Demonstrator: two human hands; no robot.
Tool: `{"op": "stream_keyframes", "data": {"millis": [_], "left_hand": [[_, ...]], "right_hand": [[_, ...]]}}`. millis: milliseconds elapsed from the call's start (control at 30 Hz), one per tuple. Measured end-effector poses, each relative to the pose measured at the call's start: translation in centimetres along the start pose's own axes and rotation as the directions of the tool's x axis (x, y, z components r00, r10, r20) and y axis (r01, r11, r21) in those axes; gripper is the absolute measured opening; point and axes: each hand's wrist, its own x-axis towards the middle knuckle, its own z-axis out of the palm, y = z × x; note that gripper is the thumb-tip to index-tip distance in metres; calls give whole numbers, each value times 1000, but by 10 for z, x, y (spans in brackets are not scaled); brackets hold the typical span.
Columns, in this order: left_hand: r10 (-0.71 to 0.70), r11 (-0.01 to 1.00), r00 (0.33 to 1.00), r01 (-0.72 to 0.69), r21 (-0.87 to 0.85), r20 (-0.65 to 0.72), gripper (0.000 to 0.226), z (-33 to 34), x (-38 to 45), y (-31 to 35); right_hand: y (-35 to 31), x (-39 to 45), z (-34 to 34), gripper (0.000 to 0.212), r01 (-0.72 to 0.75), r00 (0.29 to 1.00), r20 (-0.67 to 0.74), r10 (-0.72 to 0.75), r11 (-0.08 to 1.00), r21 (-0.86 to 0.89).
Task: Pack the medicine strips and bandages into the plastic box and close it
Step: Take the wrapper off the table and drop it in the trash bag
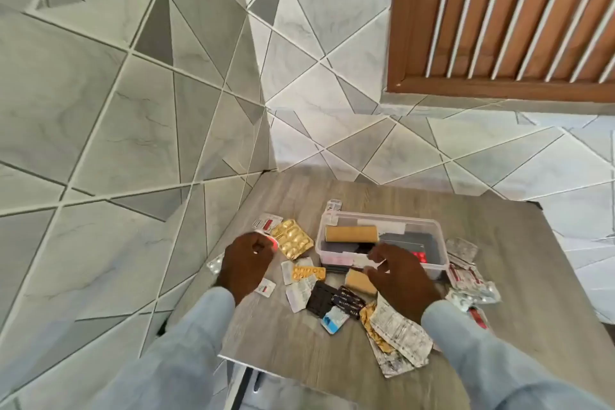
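Note:
A clear plastic box (439,245) stands open on the wooden table, with a tan bandage roll (351,234) and dark and red strips inside. My left hand (246,263) is curled over a red-and-white strip (271,240) left of the box, beside a gold blister strip (294,238). My right hand (397,271) hovers at the box's near wall, pinching a white strip (361,260). A second tan bandage (359,280) lies just below it. Orange, black, blue and silver strips (399,333) are scattered in front.
The table (283,339) is small, with its near edge by my sleeves and tiled floor all around. More silver and red strips (466,276) lie right of the box. A wooden slatted door (499,17) is at the back right.

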Motion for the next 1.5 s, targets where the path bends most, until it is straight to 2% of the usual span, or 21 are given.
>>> {"op": "stream_keyframes", "data": {"millis": [167,233,367,567,767,867,967,1067,1133,1233,1333,1400,1500], "left_hand": [[-162,986,987,162,26,-20,17,-5,12,-49],[-177,983,984,178,54,-20,10,-9,27,-66],[-195,979,981,194,65,19,14,-13,65,-94],[-154,986,977,144,78,147,17,-6,116,-108],[-47,997,970,32,64,239,9,8,138,-104],[23,998,933,-45,52,360,12,23,128,-95],[15,995,885,-58,80,465,11,39,116,-89],[5,994,838,-66,92,545,9,52,104,-85],[15,970,803,-156,186,596,20,61,90,-86],[20,826,768,-373,422,641,69,78,55,-82],[-76,777,796,-330,536,601,91,98,22,-76],[-127,774,815,-274,570,565,92,105,11,-79],[-126,760,846,-253,598,518,85,111,2,-82]], "right_hand": [[4,12,44,37,-151,971,175,162,986,-74],[4,23,58,43,-207,953,205,224,973,-105],[4,39,88,51,-289,922,215,323,941,-175],[-7,67,116,48,-293,921,191,339,928,-231],[-12,69,124,41,-412,895,102,434,892,-186],[-7,59,124,38,-499,856,65,512,854,-149],[14,43,124,37,-557,824,76,562,827,-74],[22,29,112,37,-579,805,65,589,805,-126],[27,21,102,40,-578,798,63,600,790,-204],[34,6,95,41,-574,782,112,613,779,-252],[42,-12,96,45,-537,780,196,595,796,-278],[43,-20,100,49,-514,768,268,581,810,-282],[48,-30,105,49,-509,744,353,567,823,-251]]}}
